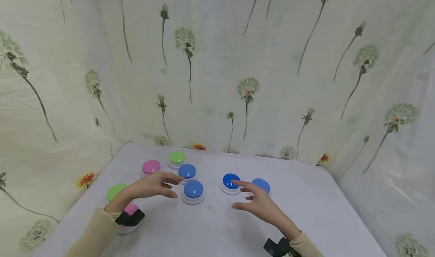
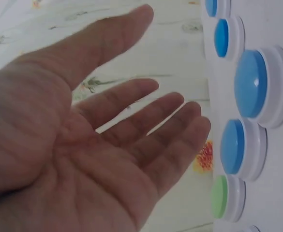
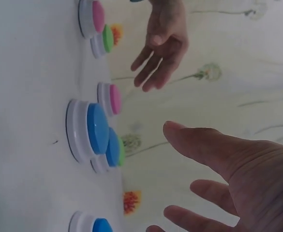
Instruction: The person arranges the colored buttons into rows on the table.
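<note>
Pale sheeting (image 1: 217, 64) printed with dandelions (image 1: 248, 89) — creased, softly lit — hangs behind and beside a white table (image 1: 319, 196)

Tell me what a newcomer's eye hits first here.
Likely the glossy pink, green and blue domed buttons, vivid on the pale tabletop, most of them left of centre. Next come the left hand over that group and the right hand by two blue buttons right of centre, both hands empty. Behind it all hangs a dandelion-printed backdrop.
</note>
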`<state>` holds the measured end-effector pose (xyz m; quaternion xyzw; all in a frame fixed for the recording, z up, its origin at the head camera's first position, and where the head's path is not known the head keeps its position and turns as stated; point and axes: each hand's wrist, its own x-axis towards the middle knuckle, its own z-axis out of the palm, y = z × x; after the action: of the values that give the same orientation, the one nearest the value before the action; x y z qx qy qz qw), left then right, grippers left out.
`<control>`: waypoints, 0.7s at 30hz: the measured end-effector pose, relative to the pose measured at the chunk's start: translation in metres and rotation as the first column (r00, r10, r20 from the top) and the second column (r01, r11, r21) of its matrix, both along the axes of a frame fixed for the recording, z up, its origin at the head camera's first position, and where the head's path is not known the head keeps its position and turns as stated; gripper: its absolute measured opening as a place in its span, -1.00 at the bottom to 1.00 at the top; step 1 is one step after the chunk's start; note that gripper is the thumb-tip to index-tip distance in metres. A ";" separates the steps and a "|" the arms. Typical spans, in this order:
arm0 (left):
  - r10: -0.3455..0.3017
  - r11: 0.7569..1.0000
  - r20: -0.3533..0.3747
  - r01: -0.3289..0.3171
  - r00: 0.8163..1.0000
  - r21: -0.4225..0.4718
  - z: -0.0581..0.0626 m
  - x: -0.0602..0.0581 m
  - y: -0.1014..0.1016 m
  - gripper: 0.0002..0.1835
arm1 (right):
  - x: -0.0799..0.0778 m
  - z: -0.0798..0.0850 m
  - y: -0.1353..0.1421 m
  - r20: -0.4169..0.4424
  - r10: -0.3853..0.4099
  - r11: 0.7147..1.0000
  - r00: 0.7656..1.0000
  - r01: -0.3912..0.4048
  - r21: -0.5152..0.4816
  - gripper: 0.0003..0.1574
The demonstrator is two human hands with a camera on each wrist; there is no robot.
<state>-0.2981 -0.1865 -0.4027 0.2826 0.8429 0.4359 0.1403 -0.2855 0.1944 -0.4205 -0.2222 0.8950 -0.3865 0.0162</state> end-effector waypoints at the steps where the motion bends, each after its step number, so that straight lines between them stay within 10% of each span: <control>1: 0.025 1.000 0.006 -0.025 1.000 -0.004 -0.002 -0.003 -0.001 -0.41 | -0.004 -0.002 -0.003 0.003 0.009 1.000 1.000 -0.009 -0.006 -0.14; 21: 0.276 0.922 -0.058 -0.281 0.960 -0.266 -0.046 -0.032 0.026 -0.30 | -0.057 -0.060 -0.085 0.112 0.130 0.987 0.985 -0.140 0.082 -0.01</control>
<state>-0.3299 -0.1607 -0.4492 0.1424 0.9275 0.3288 0.1063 -0.3430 0.1090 -0.4806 -0.2604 0.8922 -0.3551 0.1000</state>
